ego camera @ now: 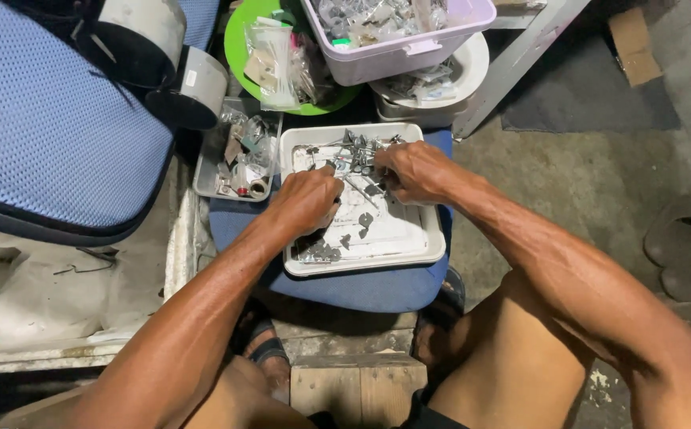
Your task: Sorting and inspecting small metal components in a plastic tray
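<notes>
We look steeply down from our head camera, close above our forearms, facing forward onto a white rectangular plastic tray (409, 248) resting on a blue cushioned stool (377, 287).

Bare, sleeveless arms; dark shorts (421, 413); strapped sandal (266, 349) on foot.
</notes>
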